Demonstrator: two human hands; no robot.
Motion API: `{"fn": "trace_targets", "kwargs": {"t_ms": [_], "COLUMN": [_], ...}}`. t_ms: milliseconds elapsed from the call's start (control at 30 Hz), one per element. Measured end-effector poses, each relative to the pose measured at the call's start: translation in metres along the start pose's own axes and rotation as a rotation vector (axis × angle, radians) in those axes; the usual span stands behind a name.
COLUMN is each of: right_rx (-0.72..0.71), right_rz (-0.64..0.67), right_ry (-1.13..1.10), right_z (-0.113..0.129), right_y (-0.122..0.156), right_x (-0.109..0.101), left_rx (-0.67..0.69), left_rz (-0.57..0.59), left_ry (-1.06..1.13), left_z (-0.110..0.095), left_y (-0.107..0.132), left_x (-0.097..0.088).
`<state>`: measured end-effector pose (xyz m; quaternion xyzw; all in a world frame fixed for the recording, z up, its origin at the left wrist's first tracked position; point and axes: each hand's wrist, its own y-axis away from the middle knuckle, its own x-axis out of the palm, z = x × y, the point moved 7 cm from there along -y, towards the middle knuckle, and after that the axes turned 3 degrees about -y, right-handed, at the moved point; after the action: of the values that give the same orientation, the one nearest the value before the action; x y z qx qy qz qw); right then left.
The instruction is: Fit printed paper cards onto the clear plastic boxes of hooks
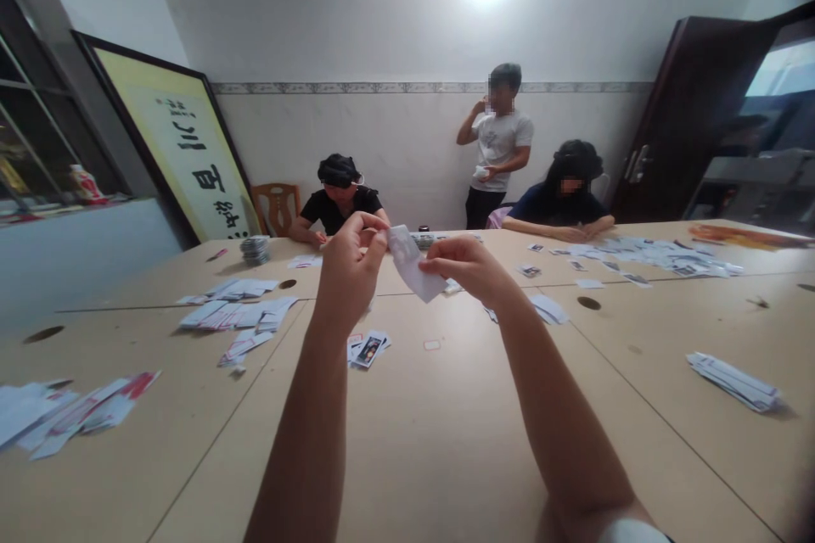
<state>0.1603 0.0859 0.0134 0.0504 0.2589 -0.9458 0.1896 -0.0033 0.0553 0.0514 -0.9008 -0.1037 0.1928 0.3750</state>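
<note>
My two hands are raised over a large light-wood table (pixel 433 441). My right hand (pixel 468 267) pinches a small white paper packet (pixel 413 267) by its right side. My left hand (pixel 350 267) is curled closed just left of the packet, fingertips pinched at its upper left corner. Below my hands a few small printed cards (pixel 368 348) lie on the table, with a tiny white piece (pixel 431 344) beside them.
Piles of white paper slips lie at left (pixel 238 314), far left (pixel 70 411), right (pixel 732 380) and far right (pixel 643 259). A stack of small items (pixel 255 249) stands at the back left. Two people sit across the table; a third stands by the wall. A framed calligraphy panel (pixel 184 161) leans at left.
</note>
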Motion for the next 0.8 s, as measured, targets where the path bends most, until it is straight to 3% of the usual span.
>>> {"fn": "trace_targets", "kwargs": {"t_ms": [267, 467, 600, 800], "right_rx": [0.004, -0.008, 0.079, 0.11], "right_rz": [0.034, 0.158, 0.06, -0.044], "right_ry": [-0.057, -0.049, -0.158, -0.29], "right_z": [0.004, 0.003, -0.003, -0.005], "right_y": [0.002, 0.002, -0.001, -0.001], "right_x": [0.0, 0.008, 0.006, 0.002], "left_rx": [-0.036, -0.007, 0.062, 0.131], "left_rz": [0.007, 0.085, 0.143, 0.1], "left_ry": [0.094, 0.154, 0.113, -0.009], "left_z": [0.001, -0.009, -0.018, -0.022], "left_y": [-0.003, 0.002, 0.005, 0.004], "left_x": [-0.003, 0.006, 0.007, -0.001]}}
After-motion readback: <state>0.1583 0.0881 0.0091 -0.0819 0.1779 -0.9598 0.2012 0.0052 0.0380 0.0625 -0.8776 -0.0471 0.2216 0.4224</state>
